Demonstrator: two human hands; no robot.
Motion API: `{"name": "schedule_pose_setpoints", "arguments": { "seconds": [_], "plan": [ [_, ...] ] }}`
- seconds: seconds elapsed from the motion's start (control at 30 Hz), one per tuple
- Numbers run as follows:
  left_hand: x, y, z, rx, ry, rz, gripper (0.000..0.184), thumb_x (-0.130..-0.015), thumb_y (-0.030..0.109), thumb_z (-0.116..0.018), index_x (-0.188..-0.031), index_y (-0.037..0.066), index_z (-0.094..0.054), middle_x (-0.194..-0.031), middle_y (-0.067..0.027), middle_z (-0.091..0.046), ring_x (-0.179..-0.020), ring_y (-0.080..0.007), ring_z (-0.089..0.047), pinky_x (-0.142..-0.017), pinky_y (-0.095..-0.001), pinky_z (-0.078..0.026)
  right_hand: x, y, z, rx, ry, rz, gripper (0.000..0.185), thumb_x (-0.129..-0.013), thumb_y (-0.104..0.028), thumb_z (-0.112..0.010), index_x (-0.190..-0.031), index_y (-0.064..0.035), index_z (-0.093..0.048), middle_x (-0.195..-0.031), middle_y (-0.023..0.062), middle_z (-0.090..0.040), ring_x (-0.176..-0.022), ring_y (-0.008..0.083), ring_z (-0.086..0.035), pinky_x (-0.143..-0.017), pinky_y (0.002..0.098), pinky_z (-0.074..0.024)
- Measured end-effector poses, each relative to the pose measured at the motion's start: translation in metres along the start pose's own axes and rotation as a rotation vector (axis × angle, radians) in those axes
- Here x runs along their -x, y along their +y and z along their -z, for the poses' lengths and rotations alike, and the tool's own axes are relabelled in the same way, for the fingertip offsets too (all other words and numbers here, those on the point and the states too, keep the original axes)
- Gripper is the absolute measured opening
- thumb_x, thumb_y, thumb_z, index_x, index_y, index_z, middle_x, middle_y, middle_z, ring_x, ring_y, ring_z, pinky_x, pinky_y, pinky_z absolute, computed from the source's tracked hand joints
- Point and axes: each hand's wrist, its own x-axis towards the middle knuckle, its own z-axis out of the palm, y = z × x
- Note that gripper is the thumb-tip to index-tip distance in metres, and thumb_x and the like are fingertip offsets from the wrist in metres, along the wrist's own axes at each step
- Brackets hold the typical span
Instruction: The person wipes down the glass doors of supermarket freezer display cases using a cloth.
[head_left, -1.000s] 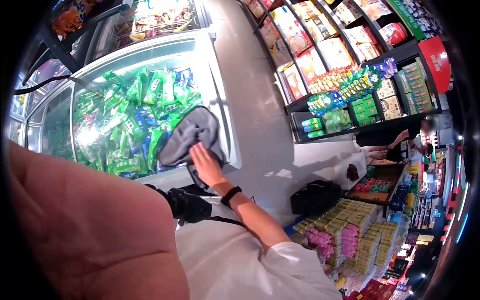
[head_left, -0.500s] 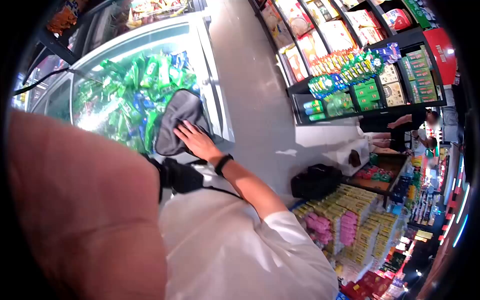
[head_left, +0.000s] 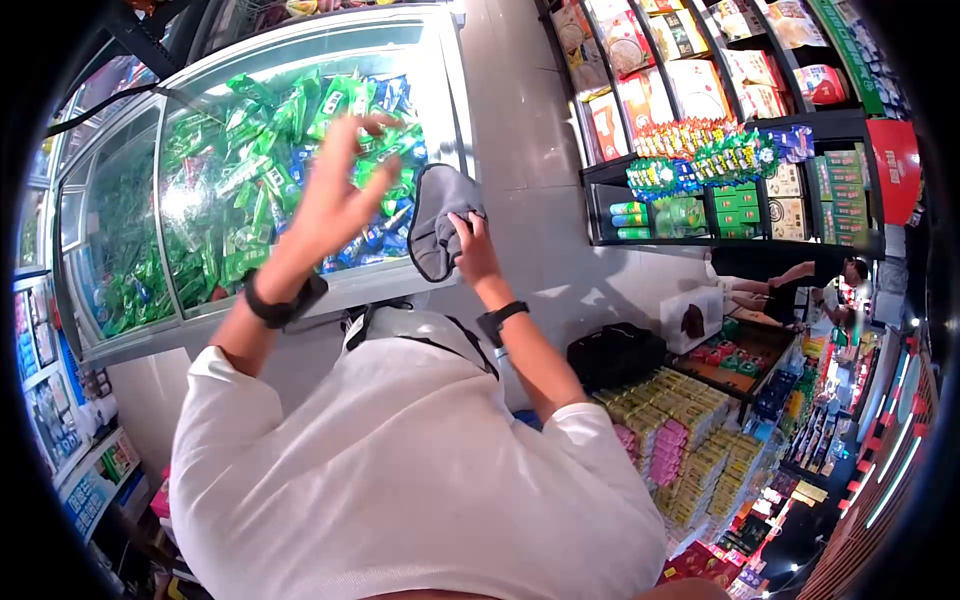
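Observation:
My left hand [head_left: 338, 195] is raised over the freezer's glass top, empty, its fingers spread apart. A grey cloth with a dark edge [head_left: 432, 215] lies at the freezer's near right corner, partly over the white frame. The fingers of my right hand [head_left: 474, 248] are bent and gathered into the cloth's right part, gripping a fold of it. Under the glass of the chest freezer [head_left: 250, 306] are many green and blue packets [head_left: 262, 165]. A dark band is on each wrist.
Shelves with boxes and bags [head_left: 740, 110] stand at the upper right. Right of me are a black bag [head_left: 615, 355] and stacked yellow and pink packs [head_left: 690, 430]. People [head_left: 790, 285] are farther off at the right. A black cable [head_left: 105, 103] crosses the freezer's upper left corner.
The large blurred skin area close to the lens at left is gone, and my left hand now shows over the glass. My right hand and the cloth have shifted right, the fingers now bunching the cloth.

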Motion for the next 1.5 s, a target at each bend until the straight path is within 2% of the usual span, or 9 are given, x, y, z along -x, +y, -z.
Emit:
{"name": "schedule_pose_setpoints", "arguments": {
  "seconds": [0.2,0.27,0.53,0.77,0.87,1.0,1.2,1.33,1.5],
  "plan": [
    [0.077,-0.123,-0.103,-0.06,-0.442,-0.006,0.094,-0.07,0.006,-0.074,-0.148,0.005,-0.022,-0.152,-0.0214,-0.022,-0.139,-0.0408,-0.025,-0.114,-0.0452,-0.025,-0.039,-0.056,-0.013,-0.187,0.263,0.068,0.072,-0.064,0.015,-0.058,-0.133,-0.0037,-0.045,-0.131,0.0229,-0.045,-0.123,0.0408,-0.043,-0.104,0.0447,-0.0372],
    [0.081,-0.144,-0.123,0.066,-0.208,-0.093,0.09,-0.069,0.003,-0.071,-0.146,0.004,-0.025,-0.147,-0.0231,-0.032,-0.136,-0.0404,-0.03,-0.113,-0.0444,-0.027,-0.055,-0.089,-0.02,-0.605,0.033,-0.061,0.066,-0.068,0.014,-0.053,-0.131,0.0035,-0.038,-0.127,0.0297,-0.048,-0.118,0.0448,-0.047,-0.098,0.0458,-0.0417],
    [0.081,-0.217,-0.066,-0.24,-0.18,0.043,0.071,-0.07,-0.002,-0.064,-0.137,0.008,-0.044,-0.106,-0.0156,-0.058,-0.097,-0.0354,-0.055,-0.087,-0.0437,-0.042,-0.12,-0.103,-0.063,-0.345,-0.145,0.275,0.057,-0.073,0.001,-0.056,-0.127,0.0095,-0.04,-0.121,0.0327,-0.05,-0.114,0.0457,-0.048,-0.099,0.047,-0.0406],
    [0.004,-0.262,-0.027,-0.44,-0.112,-0.157,0.058,-0.073,-0.003,-0.057,-0.129,0.008,-0.049,-0.119,-0.0154,-0.058,-0.11,-0.0338,-0.054,-0.094,-0.043,-0.041,-0.202,-0.113,-0.092,-0.063,0.089,0.198,0.063,-0.077,-0.015,-0.062,-0.134,0.0038,-0.041,-0.142,0.0215,-0.041,-0.136,0.0357,-0.035,-0.11,0.048,-0.0299],
    [0.026,-0.282,-0.007,-0.43,-0.189,-0.031,0.058,-0.075,-0.005,-0.054,-0.132,0.004,-0.047,-0.125,-0.0184,-0.056,-0.115,-0.0355,-0.052,-0.097,-0.0436,-0.042,-0.199,-0.136,-0.104,0.021,-0.051,0.185,0.072,-0.077,-0.028,-0.066,-0.136,0.0032,-0.039,-0.148,0.0207,-0.034,-0.139,0.034,-0.031,-0.111,0.049,-0.0283],
    [0.095,-0.267,0.018,-0.292,-0.292,-0.016,0.079,-0.072,-0.004,-0.058,-0.145,-0.001,-0.027,-0.144,-0.0272,-0.036,-0.134,-0.0412,-0.036,-0.111,-0.0437,-0.032,-0.164,-0.157,-0.102,-0.031,-0.205,0.401,0.079,-0.071,-0.023,-0.064,-0.14,0.0023,-0.035,-0.153,0.0199,-0.026,-0.143,0.0338,-0.023,-0.112,0.0492,-0.0255],
    [0.188,-0.217,0.024,-0.402,-0.694,0.147,0.112,-0.075,0.046,-0.073,-0.145,-0.014,-0.01,-0.151,-0.0343,-0.014,-0.142,-0.0464,-0.013,-0.115,-0.0511,-0.018,-0.076,-0.164,-0.107,-0.132,-0.417,0.53,0.095,-0.068,-0.019,-0.068,-0.148,-0.0002,-0.02,-0.156,0.0176,-0.017,-0.145,0.031,-0.016,-0.115,0.0488,-0.0221],
    [0.198,-0.211,-0.019,-0.585,-0.562,0.08,0.114,-0.078,0.06,-0.063,-0.143,-0.017,-0.01,-0.151,-0.0348,-0.013,-0.142,-0.0485,-0.011,-0.113,-0.0577,-0.015,-0.064,-0.16,-0.101,-0.122,-0.422,0.377,0.099,-0.062,-0.021,-0.074,-0.146,0.002,-0.026,-0.156,0.016,-0.02,-0.145,0.0284,-0.018,-0.115,0.0449,-0.0241],
    [0.183,-0.22,-0.051,-0.67,-0.425,0.197,0.112,-0.081,0.065,-0.054,-0.143,-0.017,-0.01,-0.151,-0.0355,-0.009,-0.142,-0.0501,-0.006,-0.111,-0.0613,-0.011,-0.111,-0.133,-0.093,0.055,-0.482,0.672,0.105,-0.062,-0.032,-0.077,-0.147,0.0013,-0.024,-0.157,0.014,-0.02,-0.145,0.0256,-0.02,-0.115,0.0433,-0.0246]
  ]
}}
